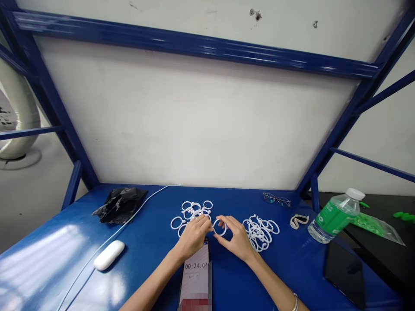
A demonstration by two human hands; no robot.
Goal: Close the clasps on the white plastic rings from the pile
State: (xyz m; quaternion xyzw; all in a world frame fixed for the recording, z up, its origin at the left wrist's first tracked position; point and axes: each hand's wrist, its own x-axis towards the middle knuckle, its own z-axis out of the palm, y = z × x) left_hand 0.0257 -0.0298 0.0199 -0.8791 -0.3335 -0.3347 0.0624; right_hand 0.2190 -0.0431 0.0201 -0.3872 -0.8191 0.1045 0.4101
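Observation:
Both hands meet at the middle of the blue table (pixel 65 242), pinching one white plastic ring (pixel 219 227) between them. My left hand (pixel 193 236) grips its left side with curled fingers; my right hand (pixel 238 239) holds its right side between thumb and fingers. A loose group of white rings (pixel 191 211) lies just behind my left hand. A tangled pile of white rings (pixel 261 232) lies right of my right hand. A phone (pixel 196 276) showing a timer lies under my left wrist.
A black plastic bag (pixel 120 204) lies at the back left, and a white cable (pixel 129 216) runs to a white oval case (pixel 109 255). Glasses (pixel 276 199), a small white clip (pixel 298 220), a lying green-labelled bottle (pixel 333 214) and a dark tablet (pixel 345 272) are at the right.

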